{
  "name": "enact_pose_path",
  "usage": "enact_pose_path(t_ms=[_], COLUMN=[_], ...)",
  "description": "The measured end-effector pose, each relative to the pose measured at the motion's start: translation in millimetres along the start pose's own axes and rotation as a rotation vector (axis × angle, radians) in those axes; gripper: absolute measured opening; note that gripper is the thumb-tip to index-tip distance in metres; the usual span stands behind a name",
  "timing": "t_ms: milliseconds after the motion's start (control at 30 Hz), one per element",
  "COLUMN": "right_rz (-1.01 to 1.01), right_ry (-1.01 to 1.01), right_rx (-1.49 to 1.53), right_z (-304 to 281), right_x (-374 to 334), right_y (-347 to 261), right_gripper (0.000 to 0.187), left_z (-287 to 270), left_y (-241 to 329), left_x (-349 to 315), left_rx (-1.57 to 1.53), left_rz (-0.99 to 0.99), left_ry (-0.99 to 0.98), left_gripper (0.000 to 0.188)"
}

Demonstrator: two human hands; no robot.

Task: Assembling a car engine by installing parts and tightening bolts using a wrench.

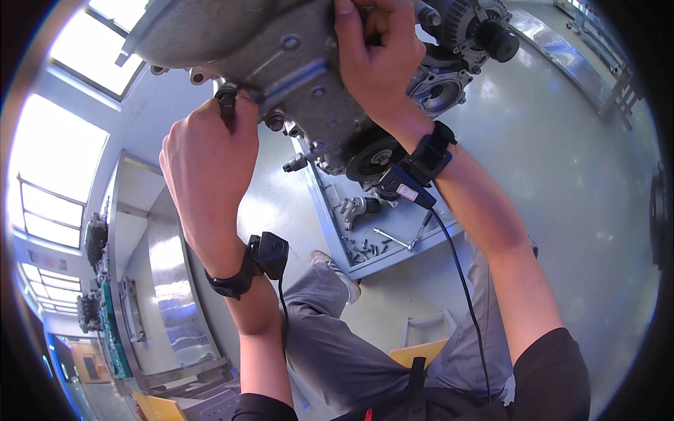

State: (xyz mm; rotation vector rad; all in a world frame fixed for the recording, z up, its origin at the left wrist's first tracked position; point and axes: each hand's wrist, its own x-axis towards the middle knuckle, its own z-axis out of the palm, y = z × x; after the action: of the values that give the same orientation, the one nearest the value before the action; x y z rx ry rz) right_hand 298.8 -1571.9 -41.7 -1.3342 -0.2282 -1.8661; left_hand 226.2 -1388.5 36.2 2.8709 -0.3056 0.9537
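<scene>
A grey metal engine [281, 70] fills the top middle, its ribbed underside toward me. My left hand [210, 165] is closed at its left lower edge. Between the thumb and fingers shows a short dark cylindrical piece [226, 102], set against the engine's rim; its exact kind is unclear. Higher up, my right hand [379, 67] rests against the casing with its fingers curled; whatever they grip is hidden at the picture's top edge. A black pulley [379, 156] sits on the engine below my right wrist, and an alternator [472, 28] is at its upper right.
Below the engine a grey metal tray [393, 265] holds a ratchet wrench [394, 238], a metal part with a black end [357, 208] and several bolts [365, 249]. Black cables run from cameras [270, 254] strapped at my wrists. A metal bench [172, 281] stands left.
</scene>
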Motion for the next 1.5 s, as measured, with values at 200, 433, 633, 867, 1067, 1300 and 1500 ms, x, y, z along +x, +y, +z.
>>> enact_pose_path(t_ms=[200, 433, 633, 867, 1067, 1300, 1500], right_rz=[0.082, 0.018, -0.014, 0.0, 0.023, 0.035, -0.042], right_ry=[-0.026, -0.004, 0.011, -0.023, -0.005, -0.019, -0.008], right_rx=[0.044, 0.067, 0.021, -0.026, 0.017, 0.097, 0.073], right_z=[-2.7, 0.7, 1.0, -2.3, 1.5, 1.6, 1.2], right_x=[-6.2, -4.7, -1.6, 0.6, -4.0, -5.7, -3.4], right_y=[-3.6, 1.4, 1.6, 1.5, 2.2, 3.0, 5.3], right_gripper=[0.019, 0.026, 0.018, 0.012, 0.021, 0.029, 0.035], left_z=[-1.5, 1.0, 0.4, 0.6, 0.8, 0.8, 0.9], left_y=[0.3, -0.8, -0.2, 0.3, -0.3, -0.8, -1.1], left_x=[-2.9, 0.4, 0.1, 0.3, 0.0, 0.2, 0.3], left_rx=[0.012, 0.002, 0.0, 0.008, 0.019, 0.008, 0.006], left_rz=[-0.006, 0.015, 0.0, 0.003, 0.002, 0.002, 0.011], left_ry=[-0.013, 0.014, 0.002, 0.008, 0.004, 0.0, 0.007], left_gripper=[0.044, 0.044, 0.044, 0.044, 0.044, 0.044, 0.044])
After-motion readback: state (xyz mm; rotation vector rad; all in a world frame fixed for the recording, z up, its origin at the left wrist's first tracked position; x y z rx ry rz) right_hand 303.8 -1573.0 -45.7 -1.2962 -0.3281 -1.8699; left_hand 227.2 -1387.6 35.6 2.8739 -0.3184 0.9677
